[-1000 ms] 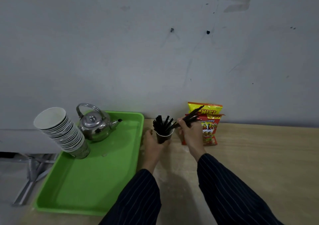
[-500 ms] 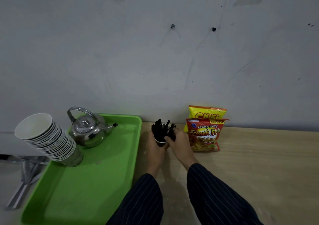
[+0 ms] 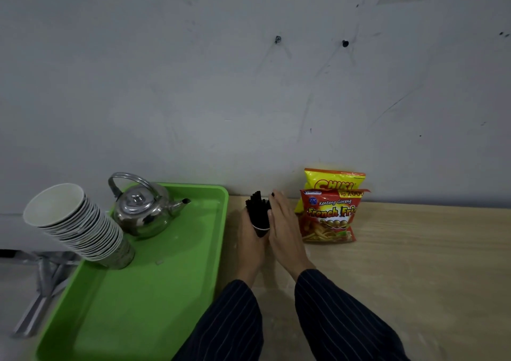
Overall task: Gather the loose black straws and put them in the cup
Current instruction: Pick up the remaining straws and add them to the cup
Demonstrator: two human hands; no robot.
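A small dark cup (image 3: 261, 230) stands on the wooden table close to the wall, with a bunch of black straws (image 3: 257, 208) standing upright in it. My left hand (image 3: 249, 239) wraps the cup's left side. My right hand (image 3: 284, 229) lies flat against the cup's right side and the straws, fingers stretched upward and together, holding nothing of its own. Most of the cup is hidden between the two hands. I see no loose straws on the table.
A green tray (image 3: 154, 283) lies to the left with a steel kettle (image 3: 143, 208) and a leaning stack of paper cups (image 3: 80, 228). Two snack bags (image 3: 330, 211) lean on the wall just right of my hands. Bare wood (image 3: 414, 264) stretches to the right.
One second ago my right hand held several straws at an angle above the cup. Those straws now stand in the cup, and the right hand has flattened against its side.
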